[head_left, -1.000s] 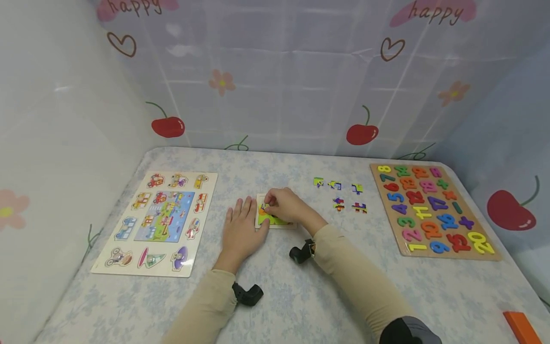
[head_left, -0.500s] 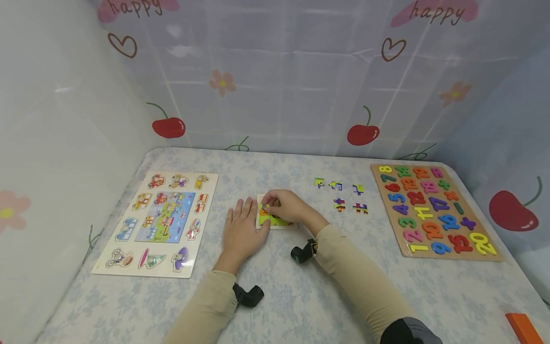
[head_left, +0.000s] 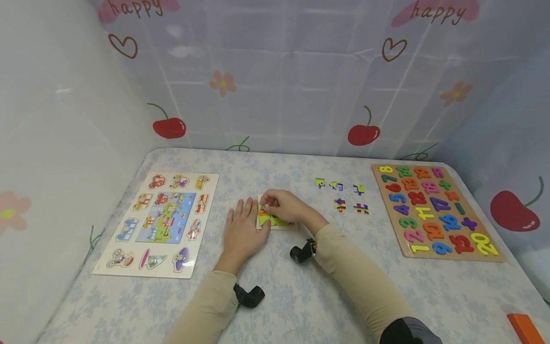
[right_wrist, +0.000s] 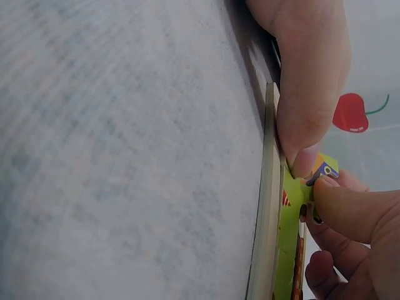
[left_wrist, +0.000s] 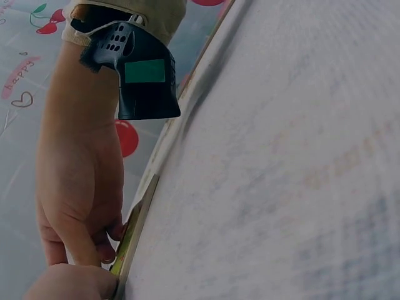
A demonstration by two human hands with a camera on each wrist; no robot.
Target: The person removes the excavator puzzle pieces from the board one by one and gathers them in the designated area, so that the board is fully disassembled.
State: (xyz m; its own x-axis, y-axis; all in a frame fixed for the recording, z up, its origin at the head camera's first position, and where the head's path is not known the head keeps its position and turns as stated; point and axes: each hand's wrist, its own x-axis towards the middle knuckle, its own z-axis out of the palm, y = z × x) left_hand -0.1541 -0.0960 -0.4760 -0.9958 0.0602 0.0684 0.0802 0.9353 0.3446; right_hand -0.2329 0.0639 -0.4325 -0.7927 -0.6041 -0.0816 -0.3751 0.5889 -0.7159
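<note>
A small puzzle board (head_left: pixel 279 223) with a yellow-green picture lies at the table's middle, partly hidden by both hands. My left hand (head_left: pixel 243 234) lies palm down with straight fingers at its left side, the thumb touching its near edge. Over the board, my right hand (head_left: pixel 284 206) pinches a small puzzle piece (right_wrist: pixel 326 169), yellow with purple, between thumb and fingers. The right wrist view has the left thumb (right_wrist: pixel 306 112) pressing close beside that piece. Several loose jigsaw pieces (head_left: pixel 339 204) lie to the right of the board.
At left lies a white picture board (head_left: pixel 206 179) of vehicles and toys. A wooden number board (head_left: pixel 388 224) lies at right, and an orange block (head_left: pixel 525 328) sits at the near right corner. A printed curtain (head_left: pixel 279 95) hangs behind the table (head_left: pixel 275 296).
The right hand has shifted slightly left over the puzzle board, still pinching the piece. The left hand stays in place, and the loose pieces lie as before.
</note>
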